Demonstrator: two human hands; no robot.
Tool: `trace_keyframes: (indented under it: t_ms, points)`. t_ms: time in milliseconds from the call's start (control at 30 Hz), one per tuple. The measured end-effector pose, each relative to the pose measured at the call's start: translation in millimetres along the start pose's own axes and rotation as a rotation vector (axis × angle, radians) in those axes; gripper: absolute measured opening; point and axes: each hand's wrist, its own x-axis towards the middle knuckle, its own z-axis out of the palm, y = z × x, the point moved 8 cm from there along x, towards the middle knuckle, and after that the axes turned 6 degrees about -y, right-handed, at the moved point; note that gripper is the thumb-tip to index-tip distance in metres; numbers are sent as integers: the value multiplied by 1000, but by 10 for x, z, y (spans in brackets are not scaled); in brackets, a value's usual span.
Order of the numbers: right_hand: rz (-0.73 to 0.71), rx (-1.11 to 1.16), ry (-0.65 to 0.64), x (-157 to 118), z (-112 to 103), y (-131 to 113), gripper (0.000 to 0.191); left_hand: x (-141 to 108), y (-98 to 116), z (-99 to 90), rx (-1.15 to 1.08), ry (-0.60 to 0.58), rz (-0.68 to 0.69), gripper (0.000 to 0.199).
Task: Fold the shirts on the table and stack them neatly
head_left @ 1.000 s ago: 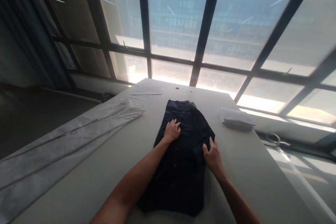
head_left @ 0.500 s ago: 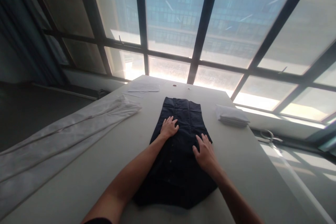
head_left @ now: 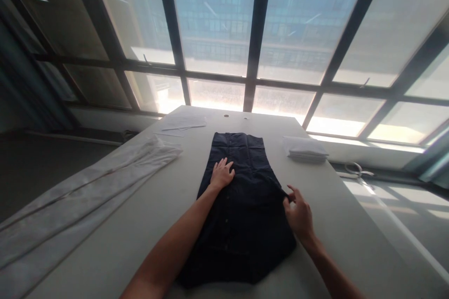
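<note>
A dark navy shirt (head_left: 245, 201) with a row of small buttons lies lengthwise on the white table (head_left: 140, 224), its side edges folded in. My left hand (head_left: 222, 174) rests flat on its upper middle, fingers spread. At the shirt's right edge, my right hand (head_left: 299, 212) pinches a bit of the fabric between thumb and fingers, lifting that edge slightly. The near hem is dark and its details are hard to make out.
A long white cloth (head_left: 98, 191) stretches along the table's left side. Thin white sheets (head_left: 184, 122) lie at the far left, and a stack of folded white pieces (head_left: 305, 148) sits at the right edge. Windows (head_left: 213, 18) rise behind the table.
My right hand has moved right, from lying on the shirt to gripping its right edge. My left hand stays on the fabric. The camera view has shifted slightly.
</note>
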Motion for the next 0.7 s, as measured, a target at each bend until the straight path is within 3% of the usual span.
trace_keyframes:
  t_ms: [100,200,267,333,433,500,567,700]
  points:
    - [160,53,101,4,-287,466,57,-12,9,-20,7,12,18,48]
    - [264,-56,93,-55,-474,859,56,-8,7,-29,16,16,21,47]
    - [251,-108,163,-113,-588,890,51,6,-3,-23,19,10,14,47]
    - [129,-101,251,-141,-622,663,46,23,-13,-11,20,2,9,48]
    - [-138,-90,170,-41,-376,81,40,36,-23,-2,25,-1,9,48]
    - [-161,-119,81,122,-162,-136,42,35,-28,-2,33,-1,10,48]
    - [-70,-165,11,346,-2,-128,44,32,-35,-4,42,-3,8,48]
    - [136,-128,-290,734,257,245,25,33,-46,-7,49,-4,10,48]
